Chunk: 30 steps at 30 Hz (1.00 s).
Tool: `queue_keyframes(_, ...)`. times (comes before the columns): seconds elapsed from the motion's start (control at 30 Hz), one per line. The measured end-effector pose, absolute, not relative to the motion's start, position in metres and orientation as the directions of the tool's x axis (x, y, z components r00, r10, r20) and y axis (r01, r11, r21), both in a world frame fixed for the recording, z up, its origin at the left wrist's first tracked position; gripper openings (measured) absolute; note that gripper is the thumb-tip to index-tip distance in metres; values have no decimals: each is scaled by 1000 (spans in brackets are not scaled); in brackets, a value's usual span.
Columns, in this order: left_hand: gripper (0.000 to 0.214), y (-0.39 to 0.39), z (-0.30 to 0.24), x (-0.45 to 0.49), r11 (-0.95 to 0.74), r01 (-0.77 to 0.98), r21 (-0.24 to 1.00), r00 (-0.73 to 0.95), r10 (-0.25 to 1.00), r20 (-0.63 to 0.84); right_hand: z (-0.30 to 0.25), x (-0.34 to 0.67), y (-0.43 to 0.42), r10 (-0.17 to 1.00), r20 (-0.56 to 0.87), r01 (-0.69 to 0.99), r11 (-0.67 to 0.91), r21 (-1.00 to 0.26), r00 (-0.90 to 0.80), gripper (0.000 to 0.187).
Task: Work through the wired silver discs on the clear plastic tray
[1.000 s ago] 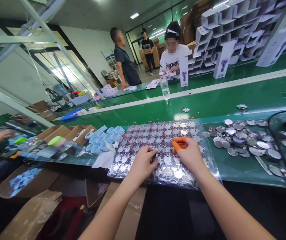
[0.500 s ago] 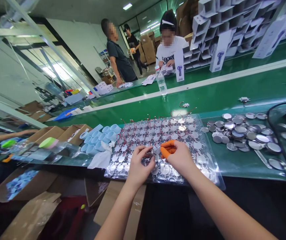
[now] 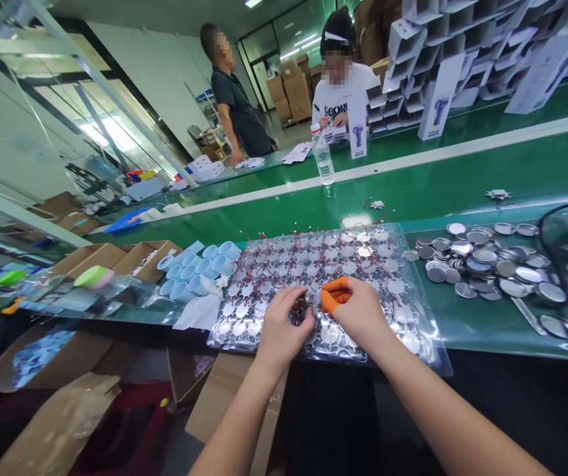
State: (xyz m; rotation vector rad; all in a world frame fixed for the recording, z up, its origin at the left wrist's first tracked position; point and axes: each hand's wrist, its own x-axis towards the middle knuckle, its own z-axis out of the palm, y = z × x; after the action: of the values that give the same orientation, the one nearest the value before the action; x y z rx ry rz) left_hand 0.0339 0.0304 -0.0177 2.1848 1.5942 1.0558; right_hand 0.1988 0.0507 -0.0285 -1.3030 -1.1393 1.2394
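Note:
My left hand (image 3: 284, 324) is curled, thumb and fingers closed around a small part that they mostly hide. Close beside it, my right hand (image 3: 356, 307) wears orange finger covers and has its fingertips pinched together. A small pale piece (image 3: 315, 297) shows between the two hands; its kind is too small to make out. Both hands are over a clear plastic tray (image 3: 435, 344), which bears rows of round silvery parts (image 3: 241, 309) with thin red wires.
Loose metal discs (image 3: 485, 258) lie in a heap at right, beside a black cable (image 3: 556, 264). Light-blue plastic rings (image 3: 204, 268) and a white cloth (image 3: 197, 314) are at left. A water bottle (image 3: 322, 158) stands beyond; two people are across the bench.
My hands stay close together over the tray, with small finger movements; a pale piece shows more clearly between them. The view has shifted slightly. A walking person in the background is gone from sight.

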Motion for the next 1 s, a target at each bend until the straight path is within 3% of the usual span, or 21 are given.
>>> queue_keyframes(0.43, 35, 33, -18, 36, -367, 757, 540, 159, 906, 393, -30, 200, 53, 995, -93, 10, -93, -996, 45, 18)
queue_keyframes(0.73, 37, 32, -19, 38, -373, 772, 515, 159, 897, 412, -30, 198, 49, 996, -11, 110, -21, -994, 87, 16)
queue_keyframes(0.9, 37, 32, -20, 43, -381, 814, 439, 173, 880, 442, -28, 197, 46, 991, 60, 242, 29, -970, 121, 12)
queue_keyframes(1.0, 37, 33, -22, 44, -359, 831, 424, 165, 888, 430, -30, 197, 48, 996, -33, 173, -47, -984, 84, 10)
